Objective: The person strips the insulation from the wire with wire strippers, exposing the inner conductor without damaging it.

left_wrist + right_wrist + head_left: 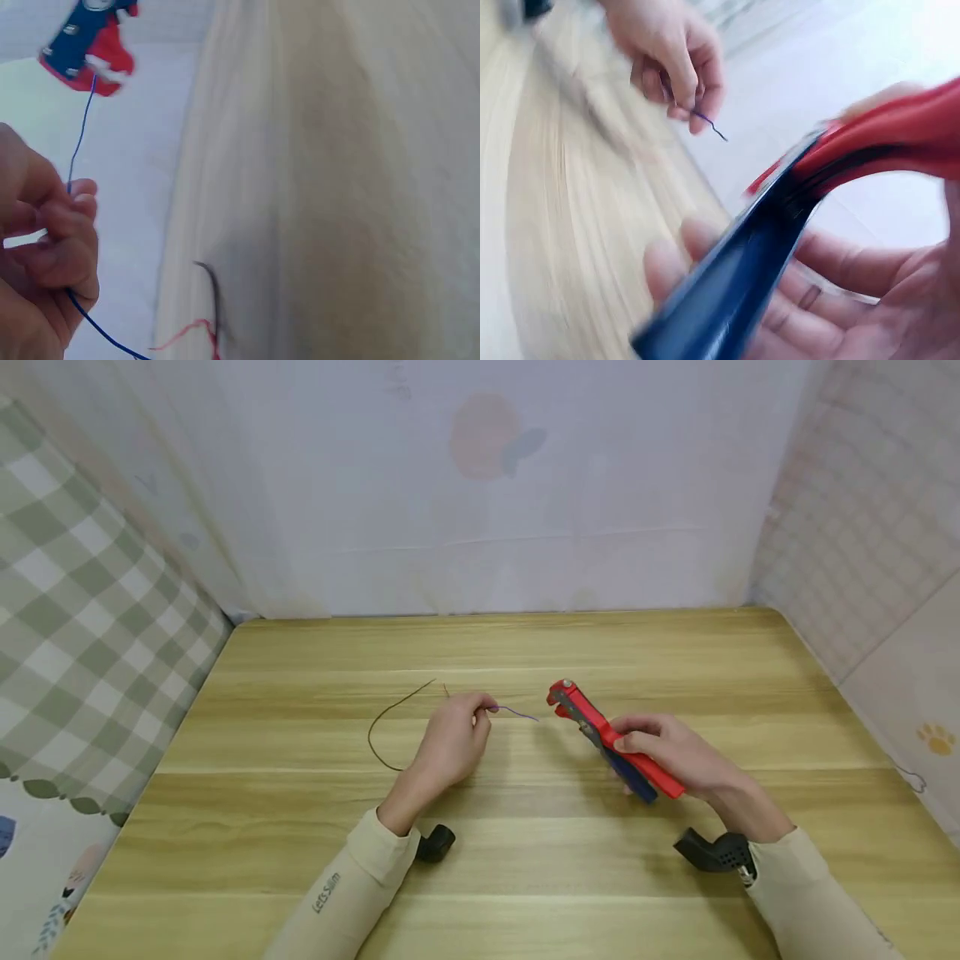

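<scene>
My left hand (453, 739) pinches a thin blue wire (517, 713) between thumb and fingers. The wire's free end sticks out to the right, and its other part trails below the hand in the left wrist view. In my right hand (675, 756) is a wire stripper (588, 718) with one red and one blue handle, its head tilted up and left. A short gap separates the stripper's head from the wire tip in the head view, though the two overlap in the left wrist view. The right wrist view shows the handles (727, 277) spread apart.
A dark wire (372, 727) curves on or over the wooden table (300, 860) left of the left hand. A short red wire end (446, 691) shows behind that hand. Cloth-covered walls (480, 527) stand behind and at both sides of the table.
</scene>
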Motion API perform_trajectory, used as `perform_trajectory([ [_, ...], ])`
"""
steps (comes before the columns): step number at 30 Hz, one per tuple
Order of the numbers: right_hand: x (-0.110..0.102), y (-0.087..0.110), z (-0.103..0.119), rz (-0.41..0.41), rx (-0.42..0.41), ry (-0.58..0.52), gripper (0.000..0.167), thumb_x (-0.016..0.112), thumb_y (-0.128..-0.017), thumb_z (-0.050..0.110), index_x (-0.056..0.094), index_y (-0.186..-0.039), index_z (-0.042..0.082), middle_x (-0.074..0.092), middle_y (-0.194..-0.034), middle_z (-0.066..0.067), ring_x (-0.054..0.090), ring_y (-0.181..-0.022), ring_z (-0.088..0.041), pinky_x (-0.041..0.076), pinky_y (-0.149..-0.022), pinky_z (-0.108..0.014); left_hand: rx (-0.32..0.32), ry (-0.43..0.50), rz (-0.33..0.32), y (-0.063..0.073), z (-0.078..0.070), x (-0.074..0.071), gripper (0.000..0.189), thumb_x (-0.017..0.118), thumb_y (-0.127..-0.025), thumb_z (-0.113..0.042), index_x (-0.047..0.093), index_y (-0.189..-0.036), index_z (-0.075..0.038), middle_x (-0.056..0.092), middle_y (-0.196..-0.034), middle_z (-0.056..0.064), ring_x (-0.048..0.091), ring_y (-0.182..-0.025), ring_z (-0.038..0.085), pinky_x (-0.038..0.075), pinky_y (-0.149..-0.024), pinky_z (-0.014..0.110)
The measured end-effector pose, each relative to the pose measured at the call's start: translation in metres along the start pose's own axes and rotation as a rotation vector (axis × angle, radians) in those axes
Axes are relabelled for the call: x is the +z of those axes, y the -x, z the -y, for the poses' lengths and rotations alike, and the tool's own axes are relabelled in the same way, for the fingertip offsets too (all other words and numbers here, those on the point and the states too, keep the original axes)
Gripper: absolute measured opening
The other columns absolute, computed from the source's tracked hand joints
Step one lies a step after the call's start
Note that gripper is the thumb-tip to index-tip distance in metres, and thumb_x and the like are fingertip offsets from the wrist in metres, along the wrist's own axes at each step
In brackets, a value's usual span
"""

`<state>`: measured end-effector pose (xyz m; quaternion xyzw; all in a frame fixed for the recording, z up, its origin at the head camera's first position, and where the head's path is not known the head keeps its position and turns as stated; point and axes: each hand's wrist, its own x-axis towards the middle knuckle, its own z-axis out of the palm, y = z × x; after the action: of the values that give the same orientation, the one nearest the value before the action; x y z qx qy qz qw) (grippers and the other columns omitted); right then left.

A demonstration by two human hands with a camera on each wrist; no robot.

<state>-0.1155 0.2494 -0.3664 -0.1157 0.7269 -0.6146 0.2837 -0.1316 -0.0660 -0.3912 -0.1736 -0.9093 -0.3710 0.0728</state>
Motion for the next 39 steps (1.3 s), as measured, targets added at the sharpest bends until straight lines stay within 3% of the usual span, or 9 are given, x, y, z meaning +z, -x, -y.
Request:
perform_trajectory([
  [3,-0.005,0.0,-0.004,0.184,-0.126,-0.277,0.041,0.035,-0.108,0.002,0.06,-0.14,0.004,0.073,-0.12,-0.015,0.077,-0.102,-0.031,0.064,-0.087,-0.047,-0.064,0.127,-0.023,-0.001,-0.004,-0.005,0.022,0.057,-0.101,-0.008,0.077,-0.109,-0.006,0.072,-0.096,0.008,0.059,-0.075,0.02,0.049,-0.072,0.033],
  [6,-0.003,-0.003,-0.005,0.36,-0.216,-0.469,0.054,0.022,-0.108,-0.001,0.057,-0.148,0.008,0.068,-0.136,-0.016,0.072,-0.12,-0.033,0.059,-0.102,-0.048,-0.098,0.208,-0.046,-0.002,-0.008,-0.011,0.017,0.065,-0.103,-0.017,0.08,-0.109,-0.01,0.064,-0.086,0.003,0.053,-0.074,0.016,0.044,-0.069,0.028],
  [10,0.008,-0.006,-0.002,0.454,-0.233,-0.597,0.058,0.015,-0.106,-0.002,0.048,-0.154,0.002,0.063,-0.14,-0.02,0.068,-0.124,-0.034,0.054,-0.109,-0.049,-0.061,0.281,-0.108,-0.001,-0.014,-0.016,0.014,0.071,-0.101,-0.017,0.082,-0.106,-0.009,0.057,-0.079,0.003,0.049,-0.075,0.015,0.039,-0.068,0.026],
  [14,0.02,-0.006,0.002,0.41,-0.247,-0.554,0.057,0.013,-0.106,0.0,0.047,-0.152,-0.001,0.064,-0.136,-0.018,0.069,-0.119,-0.03,0.056,-0.107,-0.047,-0.011,0.358,-0.186,0.001,-0.02,-0.02,0.012,0.071,-0.101,-0.012,0.08,-0.103,-0.005,0.062,-0.082,0.006,0.05,-0.073,0.014,0.04,-0.065,0.022],
  [18,0.033,-0.004,0.004,0.283,-0.305,-0.458,0.051,0.017,-0.111,0.005,0.051,-0.148,0.002,0.067,-0.129,-0.013,0.071,-0.111,-0.026,0.059,-0.102,-0.041,0.002,0.405,-0.242,0.003,-0.026,-0.023,0.013,0.067,-0.103,-0.009,0.078,-0.103,-0.003,0.065,-0.086,0.008,0.051,-0.071,0.014,0.041,-0.063,0.02],
  [25,0.053,-0.002,0.007,0.102,-0.435,-0.301,0.037,0.041,-0.109,-0.006,0.049,-0.145,-0.002,0.068,-0.115,-0.007,0.072,-0.1,-0.019,0.061,-0.097,-0.036,0.022,0.467,-0.283,0.007,-0.034,-0.027,0.014,0.061,-0.105,-0.009,0.072,-0.104,0.0,0.046,-0.072,0.002,0.041,-0.063,0.014,0.034,-0.06,0.022],
  [30,0.059,-0.004,0.011,0.1,-0.439,-0.269,0.039,0.04,-0.11,-0.006,0.046,-0.147,0.004,0.068,-0.122,-0.006,0.076,-0.108,-0.025,0.061,-0.098,-0.039,0.085,0.579,-0.285,0.01,-0.043,-0.029,0.011,0.064,-0.104,-0.007,0.07,-0.103,0.002,0.033,-0.065,-0.002,0.029,-0.055,0.007,0.026,-0.054,0.022],
  [34,0.06,-0.006,0.016,0.148,-0.446,-0.275,0.042,0.035,-0.112,-0.004,0.038,-0.152,0.006,0.07,-0.131,-0.008,0.076,-0.114,-0.03,0.061,-0.097,-0.046,0.109,0.663,-0.321,0.013,-0.049,-0.032,0.01,0.064,-0.104,-0.004,0.069,-0.105,0.005,0.032,-0.066,-0.004,0.029,-0.057,0.005,0.026,-0.054,0.021],
  [39,0.066,-0.004,0.021,0.191,-0.466,-0.286,0.04,0.035,-0.109,-0.009,0.04,-0.147,0.003,0.07,-0.114,-0.01,0.076,-0.102,-0.026,0.062,-0.094,-0.046,0.156,0.738,-0.403,0.014,-0.053,-0.033,0.008,0.063,-0.102,0.003,0.069,-0.104,0.009,0.032,-0.068,-0.008,0.029,-0.058,0.004,0.025,-0.053,0.02],
])
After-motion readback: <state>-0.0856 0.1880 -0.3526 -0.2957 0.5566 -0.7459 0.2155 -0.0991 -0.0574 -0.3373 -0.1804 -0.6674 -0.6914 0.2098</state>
